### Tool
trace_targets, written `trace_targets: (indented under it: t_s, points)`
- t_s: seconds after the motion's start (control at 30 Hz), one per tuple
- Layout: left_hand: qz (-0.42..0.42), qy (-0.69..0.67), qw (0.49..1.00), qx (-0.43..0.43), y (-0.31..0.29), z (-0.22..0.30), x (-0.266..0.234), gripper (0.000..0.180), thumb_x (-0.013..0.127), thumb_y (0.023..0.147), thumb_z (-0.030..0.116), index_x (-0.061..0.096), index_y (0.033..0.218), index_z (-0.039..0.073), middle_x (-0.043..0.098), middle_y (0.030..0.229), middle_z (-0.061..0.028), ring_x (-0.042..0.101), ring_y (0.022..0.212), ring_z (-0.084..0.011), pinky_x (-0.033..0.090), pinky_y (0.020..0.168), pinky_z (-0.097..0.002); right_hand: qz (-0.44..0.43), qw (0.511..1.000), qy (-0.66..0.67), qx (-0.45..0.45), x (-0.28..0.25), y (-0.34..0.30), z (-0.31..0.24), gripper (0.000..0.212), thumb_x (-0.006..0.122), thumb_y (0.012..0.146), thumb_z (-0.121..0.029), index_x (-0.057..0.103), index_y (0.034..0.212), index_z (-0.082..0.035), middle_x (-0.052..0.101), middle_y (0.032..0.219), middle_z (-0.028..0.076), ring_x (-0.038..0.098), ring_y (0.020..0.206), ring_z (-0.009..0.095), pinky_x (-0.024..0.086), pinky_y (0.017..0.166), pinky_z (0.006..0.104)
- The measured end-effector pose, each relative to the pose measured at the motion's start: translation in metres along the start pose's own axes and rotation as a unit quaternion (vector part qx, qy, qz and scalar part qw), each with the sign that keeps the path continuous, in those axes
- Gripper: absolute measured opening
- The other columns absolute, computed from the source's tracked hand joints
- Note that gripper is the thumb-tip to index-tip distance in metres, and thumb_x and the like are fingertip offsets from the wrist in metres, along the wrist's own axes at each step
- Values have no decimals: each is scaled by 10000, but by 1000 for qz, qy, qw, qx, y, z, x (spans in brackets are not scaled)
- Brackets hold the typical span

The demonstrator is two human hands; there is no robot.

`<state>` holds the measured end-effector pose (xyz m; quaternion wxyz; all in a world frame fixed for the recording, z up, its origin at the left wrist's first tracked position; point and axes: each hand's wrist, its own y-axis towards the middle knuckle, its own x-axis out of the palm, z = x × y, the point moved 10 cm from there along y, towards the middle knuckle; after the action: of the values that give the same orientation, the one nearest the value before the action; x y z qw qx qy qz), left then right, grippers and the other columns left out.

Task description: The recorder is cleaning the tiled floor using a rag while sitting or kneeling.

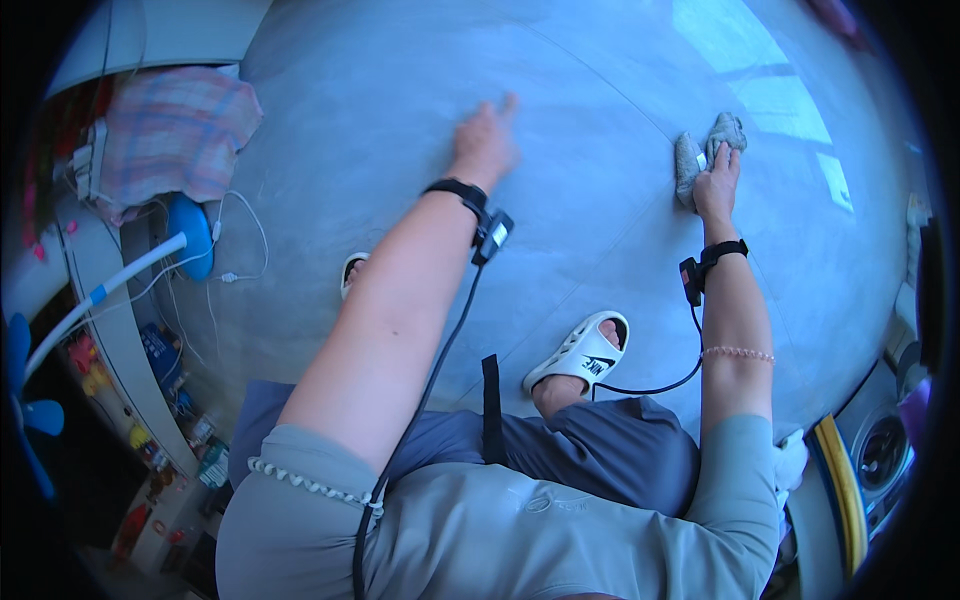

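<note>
Grey rag (708, 150) lies bunched on the floor (600, 90), our right hand (717, 185) pressing it with fingers curled over; left hand (484, 145) flat, fingers spread, bracing us.

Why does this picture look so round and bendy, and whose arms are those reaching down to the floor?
The picture comes from a small wide camera worn on a person's head, looking down, so straight lines bend near the edges. The two arms are that person's own. The right hand presses a grey cloth onto the smooth grey floor. The left hand lies flat on the floor and holds nothing. Both wrists wear black bands with little boxes and wires. One foot is in a white sandal. At the left lies a checked cloth.
</note>
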<state>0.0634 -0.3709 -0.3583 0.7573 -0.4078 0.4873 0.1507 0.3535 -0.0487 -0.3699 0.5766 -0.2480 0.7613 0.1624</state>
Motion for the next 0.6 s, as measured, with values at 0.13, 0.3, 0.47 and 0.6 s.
trace_targets:
  t_s: [0.13, 0.3, 0.47, 0.6]
  points:
    - [149, 59, 971, 179, -40, 19, 21, 484, 520, 931, 100, 580, 1411, 126, 689, 1148, -190, 711, 982, -327, 552, 871, -463, -49, 980, 110, -159, 23, 2, -118, 637, 556, 897, -74, 427, 1518, -17, 350, 1567, 328, 368, 1447, 476, 348, 1196, 475]
    - [151, 86, 973, 151, -51, -30, 19, 391, 568, 977, 321, 639, 1293, 103, 702, 1082, -147, 705, 981, -314, 518, 832, -507, -111, 948, 18, -299, 26, -80, -155, 617, 493, 911, 28, 425, 1522, -18, 350, 1587, 305, 358, 1464, 473, 343, 1200, 494]
    - [126, 84, 986, -77, -30, -189, -26, 257, 546, 931, 157, 651, 1154, 86, 701, 1068, -132, 722, 953, -294, 500, 829, -467, -139, 940, -5, -310, 12, -123, -140, 644, 466, 900, 59, 404, 1537, -12, 349, 1593, 289, 343, 1479, 451, 317, 1217, 486]
    - [130, -3, 970, -203, -55, -301, -44, 407, 462, 977, 137, 554, 1358, 25, 635, 1302, -179, 698, 1070, -348, 511, 925, -539, -74, 974, -75, -200, 20, -101, -67, 652, 464, 912, 21, 363, 1556, 2, 347, 1593, 288, 347, 1468, 447, 294, 1225, 482]
